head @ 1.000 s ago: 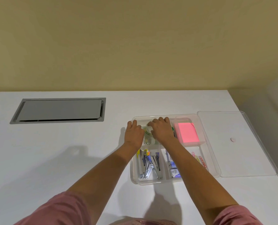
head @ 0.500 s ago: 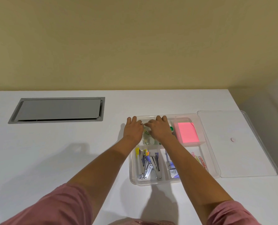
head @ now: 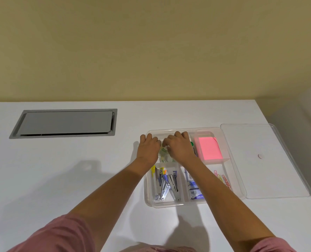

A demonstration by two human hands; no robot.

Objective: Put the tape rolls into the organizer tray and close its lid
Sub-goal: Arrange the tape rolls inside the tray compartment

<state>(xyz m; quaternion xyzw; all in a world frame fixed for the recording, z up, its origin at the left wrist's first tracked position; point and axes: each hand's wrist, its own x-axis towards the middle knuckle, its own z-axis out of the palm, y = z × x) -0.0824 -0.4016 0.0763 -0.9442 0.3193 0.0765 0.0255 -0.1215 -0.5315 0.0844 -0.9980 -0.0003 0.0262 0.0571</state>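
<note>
A clear organizer tray [head: 232, 168] sits on the white table, right of centre. Clear tape rolls [head: 164, 155] lie in its back-left compartment, mostly hidden by my hands. My left hand [head: 149, 149] is over that compartment's left side, fingers curled down at the tray's rim. My right hand [head: 180, 147] is beside it, with its fingertips bent down onto the tape rolls. What either hand grips is hidden. The clear lid [head: 264, 171], with a small round knob [head: 260, 156], lies flat on the table against the tray's right side.
The tray also holds pink sticky notes [head: 209, 149], staplers [head: 166, 184], staple boxes [head: 193, 186] and coloured paper clips [head: 222, 178]. A grey cable hatch [head: 65, 123] is set into the table at the back left. The table's right edge runs just past the lid.
Both hands have slid a little toward the back of the tape compartment and closer together. The tray and lid have not moved.
</note>
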